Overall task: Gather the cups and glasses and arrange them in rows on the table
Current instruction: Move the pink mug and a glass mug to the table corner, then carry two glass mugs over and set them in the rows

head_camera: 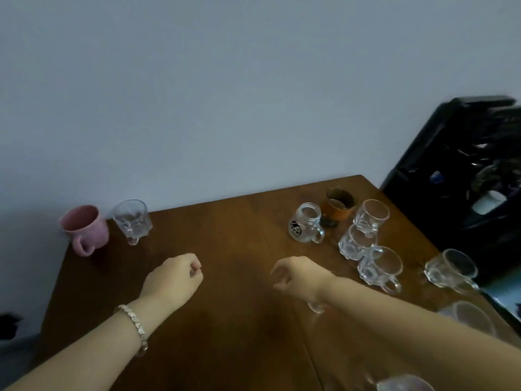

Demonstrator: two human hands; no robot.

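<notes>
On the brown wooden table [231, 227], a pink mug [84, 228] and a clear faceted glass [132, 221] stand at the far left edge. Toward the far right stand a small clear mug with a dark logo [306, 227], a brown cup [338, 206] and several clear glass mugs [379, 266]. Another clear mug [451, 270] sits by the right edge, and two more glasses [469, 317] are blurred near the bottom right. My left hand [173, 277] hovers over the table's middle with fingers curled, holding nothing. My right hand [298, 275] hovers beside it, also loosely closed and empty.
A black crate-like rack [462, 176] with dark items stands beyond the table's right corner. A plain pale wall runs behind the table. A bracelet is on my left wrist. Part of a glass shows under my right forearm.
</notes>
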